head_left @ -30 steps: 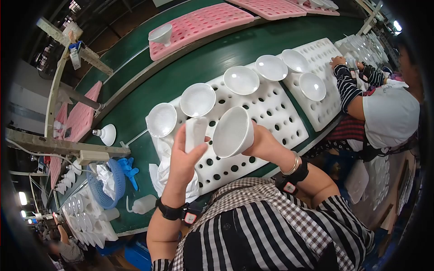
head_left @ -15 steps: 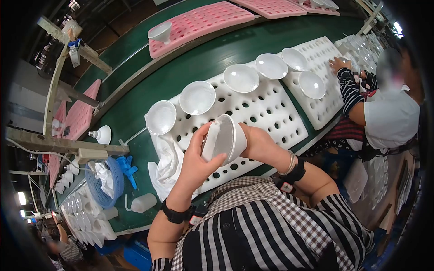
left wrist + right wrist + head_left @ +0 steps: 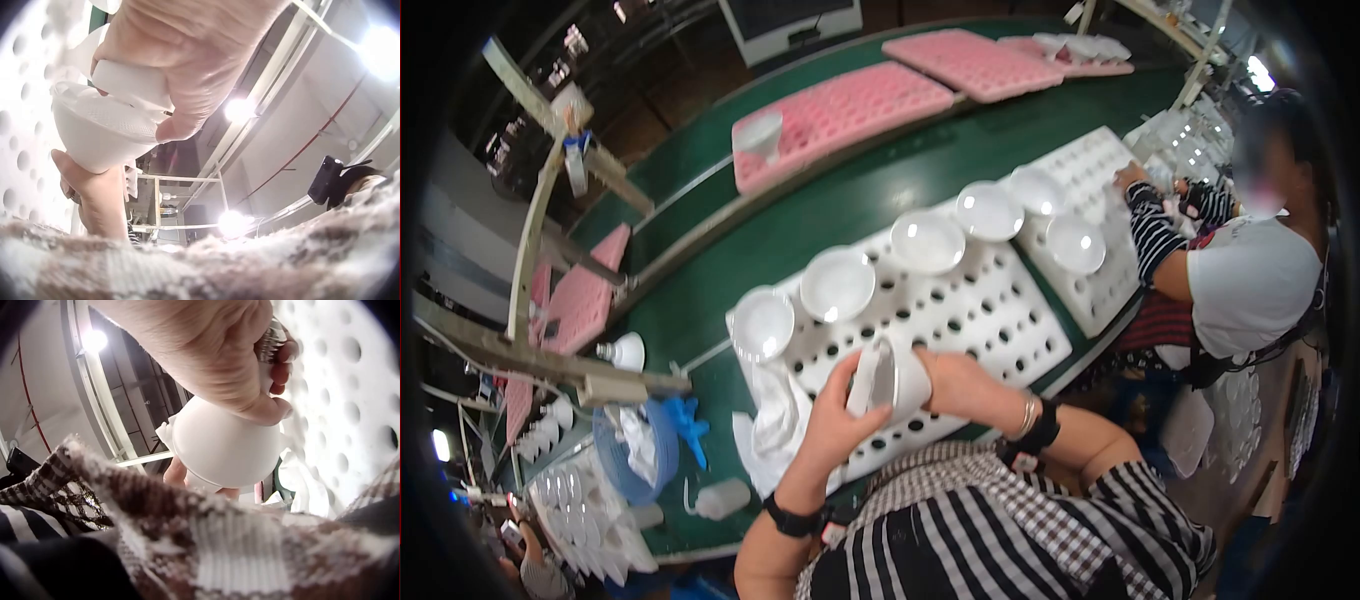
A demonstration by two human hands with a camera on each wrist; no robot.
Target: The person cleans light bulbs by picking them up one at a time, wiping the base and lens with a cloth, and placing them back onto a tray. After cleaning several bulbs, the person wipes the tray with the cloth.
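Together, both hands full, left pinching white block, right gripping white lamp, wrist label unreadable

The lamp is a white cone, smooth outside, with a wide round face that looks finely dotted and a silver, ridged base. Held in the air over the holed board, it lies tilted on its side, face toward the left hand, base in the right hand. The pad, plain white and thick with rounded edges, sits in the left hand at the lamp's face; whether they touch is unclear.
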